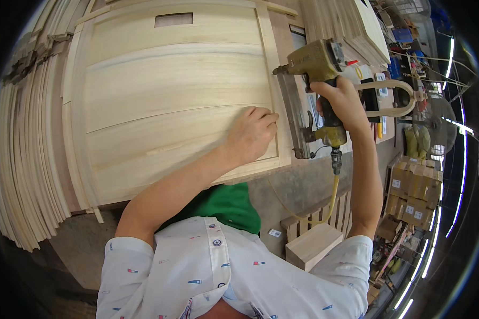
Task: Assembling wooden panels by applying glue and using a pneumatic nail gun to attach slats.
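Note:
A flat pale wooden panel (181, 80) lies in front of me, made of wide boards inside a frame of narrow strips, with a small rectangular cutout near its far edge. My left hand (253, 134) rests on its right side, fingers curled together against the right-hand strip (269, 58). Whatever the fingertips may pinch is hidden. My right hand (346, 103) is wrapped round the grip of an olive-and-black air nail gun (311, 58). The gun's nose points left, close to the strip's outer edge; I cannot tell if it touches. A yellowish air hose (332, 199) runs down from the handle.
Long wooden strips (32, 143) are stacked along the left. More boards (346, 26) are piled at the far right. A wooden block (314, 246) and a slatted pallet (298, 223) are below the table's right side. Cardboard boxes (412, 186) and a fan (439, 125) stand farther right.

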`<state>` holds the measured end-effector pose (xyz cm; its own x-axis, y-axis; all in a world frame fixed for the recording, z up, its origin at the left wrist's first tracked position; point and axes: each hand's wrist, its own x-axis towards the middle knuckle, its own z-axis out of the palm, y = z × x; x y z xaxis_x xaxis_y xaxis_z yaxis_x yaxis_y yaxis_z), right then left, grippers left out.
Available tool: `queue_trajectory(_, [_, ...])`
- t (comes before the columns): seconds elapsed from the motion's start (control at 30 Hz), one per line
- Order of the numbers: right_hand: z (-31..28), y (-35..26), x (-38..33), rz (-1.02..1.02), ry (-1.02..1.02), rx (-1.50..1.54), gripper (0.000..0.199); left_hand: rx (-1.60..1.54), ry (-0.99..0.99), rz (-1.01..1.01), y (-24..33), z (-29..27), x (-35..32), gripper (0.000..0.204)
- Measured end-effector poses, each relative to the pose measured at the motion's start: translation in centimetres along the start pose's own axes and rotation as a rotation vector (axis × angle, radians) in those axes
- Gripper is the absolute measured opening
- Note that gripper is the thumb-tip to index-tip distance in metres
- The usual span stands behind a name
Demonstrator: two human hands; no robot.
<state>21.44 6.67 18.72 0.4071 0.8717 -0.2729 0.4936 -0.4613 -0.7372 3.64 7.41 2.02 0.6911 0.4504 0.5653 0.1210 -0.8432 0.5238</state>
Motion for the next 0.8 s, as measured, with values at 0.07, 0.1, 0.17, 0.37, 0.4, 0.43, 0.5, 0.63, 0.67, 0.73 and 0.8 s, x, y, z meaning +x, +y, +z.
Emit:
queue_trajectory(0.07, [0.1,0.3,-0.8,0.069,-0.021,-0.049,0.026,-0.041,0.002,0.005,0.1,0.1,0.0,0.017])
queue_trajectory(0.1, [0.5,-0.2,-1.3,0.062,0.003,-0.023,0.025,-0.069,0.010,0.001,0.0,0.0,0.0,0.017])
queue_trajectory(0.17, [0.2,-0.3,-2.1,0.095,0.008,-0.067,0.025,-0.087,-0.004,-0.015,-0.2,-0.1,0.0,0.015])
queue_trajectory(0.37, [0.2,1.0,-4.9,0.135,-0.009,-0.037,0.027,-0.237,0.140,-0.252,-1.2,-0.9,1.1,0.009])
queue_trajectory(0.4, [0.4,1.2,-5.3,0.159,0.009,-0.034,0.027,-0.291,0.186,-0.360,-1.1,-0.9,1.2,0.009])
queue_trajectory(0.43, [0.3,1.5,-5.5,0.141,0.009,-0.034,0.027,-0.295,0.181,-0.356,-1.2,-0.8,1.3,0.009])
queue_trajectory(0.5, [0.4,1.2,-6.1,0.138,0.026,-0.053,0.026,-0.335,0.206,-0.424,-1.5,-0.8,1.4,0.007])
queue_trajectory(0.63, [-0.2,1.8,-8.2,0.170,-0.017,-0.057,0.026,-0.398,0.239,-0.442,-1.5,-0.8,1.3,0.007])
queue_trajectory(0.67, [-0.2,2.2,-8.6,0.171,-0.019,-0.059,0.026,-0.387,0.253,-0.436,-1.5,-0.7,1.3,0.007])
queue_trajectory(0.73, [0.1,3.0,-9.5,0.222,0.007,-0.035,0.026,-0.379,0.259,-0.427,-1.6,-0.6,1.2,0.008])
queue_trajectory(0.8, [0.5,3.1,-10.1,0.233,0.064,-0.020,0.027,-0.346,0.225,-0.438,-1.8,-0.6,1.2,0.011])
